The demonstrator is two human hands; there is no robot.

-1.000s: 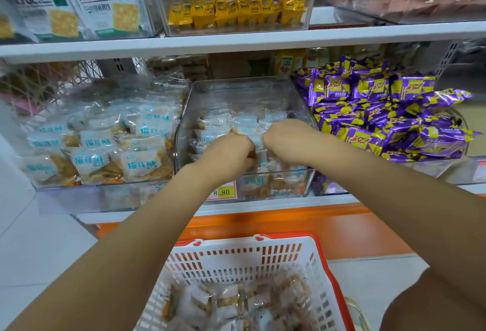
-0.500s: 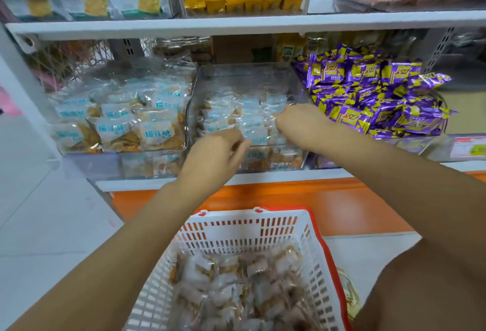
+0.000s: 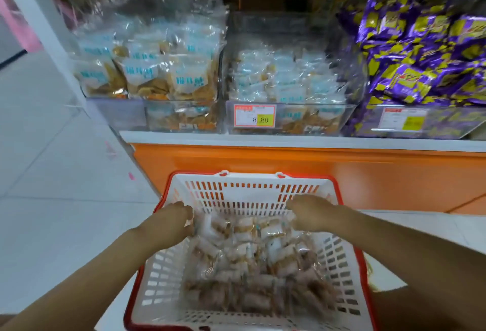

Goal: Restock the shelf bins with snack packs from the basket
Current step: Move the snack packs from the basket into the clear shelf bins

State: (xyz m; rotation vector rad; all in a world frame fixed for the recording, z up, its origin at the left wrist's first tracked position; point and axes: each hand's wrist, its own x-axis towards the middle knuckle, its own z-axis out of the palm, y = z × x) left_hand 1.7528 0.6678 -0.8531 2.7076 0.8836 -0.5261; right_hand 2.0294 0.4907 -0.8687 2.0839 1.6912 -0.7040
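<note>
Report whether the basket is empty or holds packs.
Holds packs: a heap of clear-wrapped snack packs covers the floor of the basket, well below its rim.

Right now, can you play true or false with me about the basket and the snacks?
1. The left hand and the right hand are both down in the basket. True.
2. The basket is empty. False: it holds a heap of clear snack packs.
3. The purple packs sit in the right-hand bin. True.
4. The basket's rim is blue. False: it is red.
5. The price tag on the middle bin reads 8.80. True.
</note>
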